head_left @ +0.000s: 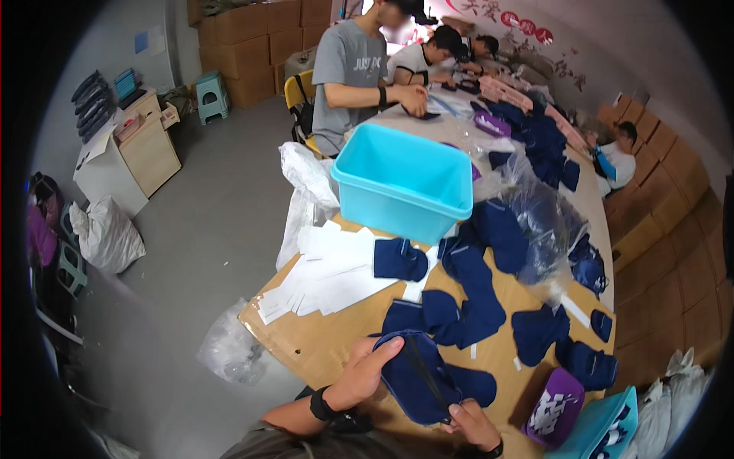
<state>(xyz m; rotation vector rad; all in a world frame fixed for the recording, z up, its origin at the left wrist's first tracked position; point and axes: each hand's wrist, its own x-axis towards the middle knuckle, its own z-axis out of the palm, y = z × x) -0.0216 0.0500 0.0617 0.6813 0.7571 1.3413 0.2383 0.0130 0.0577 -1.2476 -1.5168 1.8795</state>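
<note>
Taking the dark blue fabric piece as centre of the clock, with 12 toward the far end, and going left to right: at 9 o'clock, just beside the tan table, a clear plastic bag, easy to catch with a foot when stepping sideways. At 11, loose white paper strips in a fan near the table's left edge, likely to slide down if brushed by a forearm. At 10, the left hand, clamped on the fabric's rim, thumb on top. At 12, a large light-blue bin, near the strips, able to disturb them if pushed. In the centre, the fabric, spread between 2 hands well apart, with a black strip across: perhaps in danger of twisting or puckering, because of uneven pulling. Between 4 and 5, the right hand, pinching the lower edge near the strip's end; possible slipping from too little cloth between the fingers. At 1, other dark blue pieces, easily confused with the held fabric because of similar colour. At 3, a purple basket, maybe exposed to a knock from the right elbow.
</note>
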